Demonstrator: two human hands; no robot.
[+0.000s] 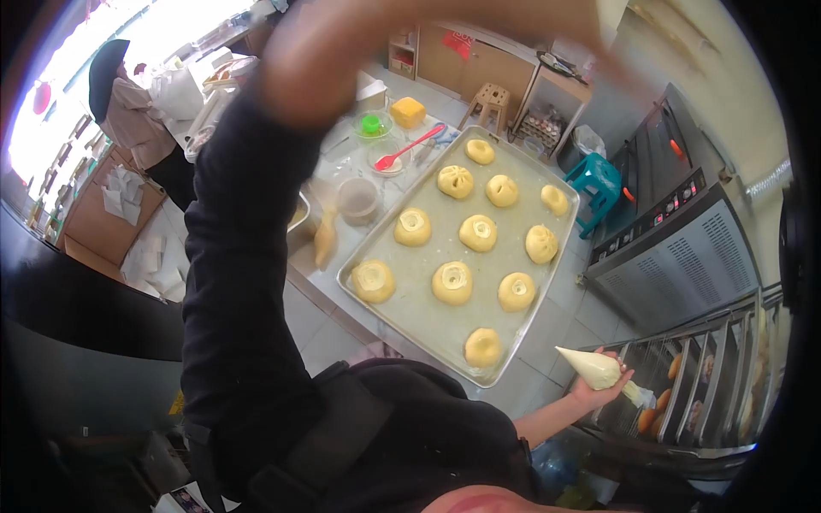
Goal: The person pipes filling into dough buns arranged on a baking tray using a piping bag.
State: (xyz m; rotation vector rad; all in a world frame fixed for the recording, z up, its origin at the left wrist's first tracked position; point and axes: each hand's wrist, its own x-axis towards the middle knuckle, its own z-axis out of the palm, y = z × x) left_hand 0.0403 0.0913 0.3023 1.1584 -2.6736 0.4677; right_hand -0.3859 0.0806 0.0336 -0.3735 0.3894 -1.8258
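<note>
Fingers of the right hand clamp a filled piping bag off the tray's right edge; the blurred left hand's finger spread is unclear.

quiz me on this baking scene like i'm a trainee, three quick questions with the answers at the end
1. Multiple choice: what is the right hand holding?
a) a rolling pin
b) a piping bag
c) a whisk

2. True or false: the red spatula lies among the dough pieces on the metal tray.

3. Count: how many dough pieces are on the metal tray?

Key: 1. b; 2. false, it lies beside the tray with its head at a small bowl; 3. eleven.
</note>
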